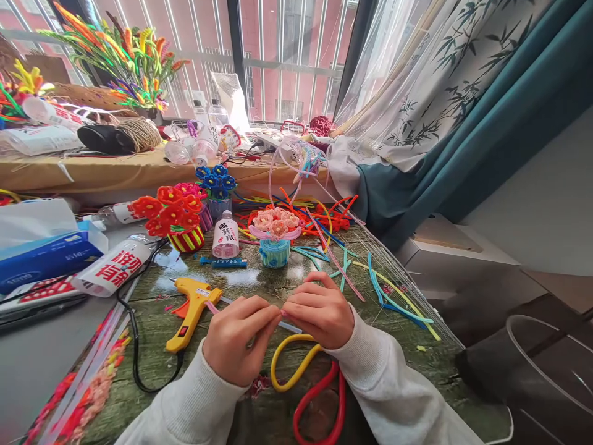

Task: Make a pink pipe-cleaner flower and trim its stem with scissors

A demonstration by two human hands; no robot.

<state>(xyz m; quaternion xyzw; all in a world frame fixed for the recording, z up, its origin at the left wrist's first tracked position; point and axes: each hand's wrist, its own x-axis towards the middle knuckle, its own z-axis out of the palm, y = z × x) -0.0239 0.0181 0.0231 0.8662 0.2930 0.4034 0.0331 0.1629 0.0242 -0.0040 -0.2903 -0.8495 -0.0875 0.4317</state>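
My left hand (241,334) and my right hand (319,309) meet over the table, fingertips pinched close together. Between them is a thin pink pipe cleaner (212,306); one end pokes out past the left knuckles, and most of it is hidden by my fingers. Left of my hands lies a yellow hot glue gun (197,309), a pale glue stick (291,327) running from its back behind my left hand. Under my right wrist are a yellow loop (277,371) and a red loop (341,395), like scissor handles. Beyond my hands stands a blue pot with pink pipe-cleaner flowers (274,252).
Behind the glue gun stand a pot of red flowers (185,240), blue flowers (217,182) and a small bottle (226,235). Loose pipe cleaners (343,272) spread at the right. A tissue pack (50,256) lies left, and a dark bin (532,371) stands at right.
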